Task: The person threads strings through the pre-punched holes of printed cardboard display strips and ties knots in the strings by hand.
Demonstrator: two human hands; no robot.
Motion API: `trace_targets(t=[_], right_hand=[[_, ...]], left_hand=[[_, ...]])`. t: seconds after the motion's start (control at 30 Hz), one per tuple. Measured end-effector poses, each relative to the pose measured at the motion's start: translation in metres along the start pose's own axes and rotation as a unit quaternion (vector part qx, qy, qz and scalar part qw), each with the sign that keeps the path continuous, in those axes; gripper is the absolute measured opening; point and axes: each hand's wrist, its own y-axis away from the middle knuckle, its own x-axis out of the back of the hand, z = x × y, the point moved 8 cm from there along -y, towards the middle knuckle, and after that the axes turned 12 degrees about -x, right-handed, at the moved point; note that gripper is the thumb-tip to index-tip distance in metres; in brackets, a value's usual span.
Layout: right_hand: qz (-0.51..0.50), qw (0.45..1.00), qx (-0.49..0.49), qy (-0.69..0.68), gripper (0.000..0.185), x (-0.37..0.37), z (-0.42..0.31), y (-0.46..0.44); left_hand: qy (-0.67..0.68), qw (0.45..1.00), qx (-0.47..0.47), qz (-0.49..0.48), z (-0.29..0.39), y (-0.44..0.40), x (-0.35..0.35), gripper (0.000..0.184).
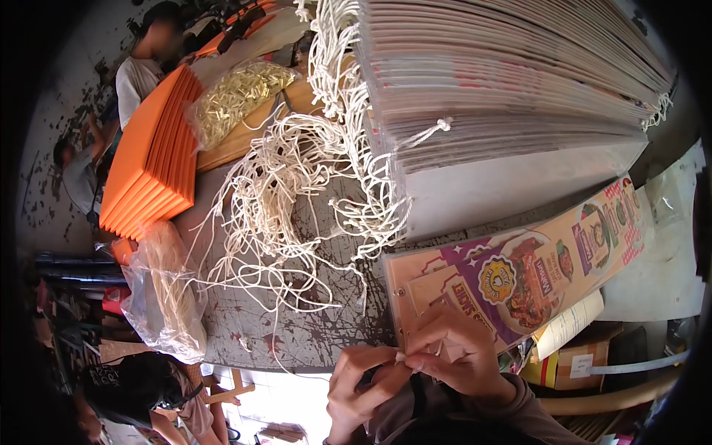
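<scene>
Clock positions are read from the centre of my remote view. At six o'clock the person's left hand (363, 389) and at five o'clock the right hand (454, 348) meet, fingertips nearly touching, with the fingers of both closed in a pinch on a knotted bit of white cord (400, 357). The fingers conceal most of this knot, and I cannot make out whether the cord is threaded through the printed sheet. The right hand covers part of that sheet's near end; a dark sleeve hides the right wrist, and the lower frame crops the left. Glare bleaches the floor (308, 400) past the table (230, 319), and the lens's black rim swallows the corners.

The laminated menu sheet (512, 274) extends from the hands towards three o'clock, glossy and peach-coloured, with a purple panel, a yellow badge and food pictures; its smaller lettering is unreadable to me. A metal eyelet (401, 291) marks its near edge. Between one and two o'clock stands a thick stack of plastic-covered sheets (512, 81), seen mostly edge-on. Towards ten o'clock, a tangle of white cords (274, 185) lies on the scratched table, individual strands hard to trace.
</scene>
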Motion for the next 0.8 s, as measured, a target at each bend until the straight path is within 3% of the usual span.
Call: trace_targets(t=[0.13, 0.2, 0.3, 0.43, 0.5, 0.6, 0.67, 0.73, 0.8], right_hand=[[0.018, 0.998, 0.014, 0.054, 0.014, -0.001, -0.002, 0.002], [0.018, 0.99, 0.08, 0.112, 0.017, -0.006, -0.007, 0.004], [0.003, 0.986, 0.091, 0.143, 0.02, -0.015, -0.01, 0.003], [0.02, 0.98, 0.104, 0.169, 0.023, -0.014, -0.01, 0.004], [0.013, 0.988, 0.057, 0.14, 0.022, -0.012, -0.005, 0.002], [0.007, 0.993, 0.043, 0.113, 0.021, -0.01, -0.005, 0.0], [0.014, 0.993, 0.043, 0.106, 0.02, -0.007, -0.006, -0.002], [0.023, 0.994, 0.043, 0.098, 0.018, -0.004, -0.004, -0.002], [0.03, 1.0, 0.001, 0.0, 0.014, 0.005, 0.01, -0.001]], left_hand=[[0.063, 0.993, 0.099, 0.019, -0.01, 0.002, 0.0, 0.024], [0.081, 0.985, 0.153, 0.021, -0.017, 0.007, -0.002, 0.018], [0.154, 0.961, 0.211, 0.091, -0.027, 0.01, 0.001, 0.006], [0.167, 0.959, 0.204, 0.101, -0.028, 0.017, -0.011, 0.014], [0.26, 0.907, 0.211, 0.256, -0.03, 0.018, -0.01, 0.026], [0.312, 0.903, 0.214, 0.204, -0.038, 0.02, -0.016, 0.034], [0.349, 0.878, 0.212, 0.25, -0.042, 0.019, -0.014, 0.028], [0.229, 0.948, 0.182, 0.122, -0.035, 0.009, -0.013, 0.02], [0.232, 0.937, 0.225, 0.135, -0.036, 0.007, -0.01, 0.014]])
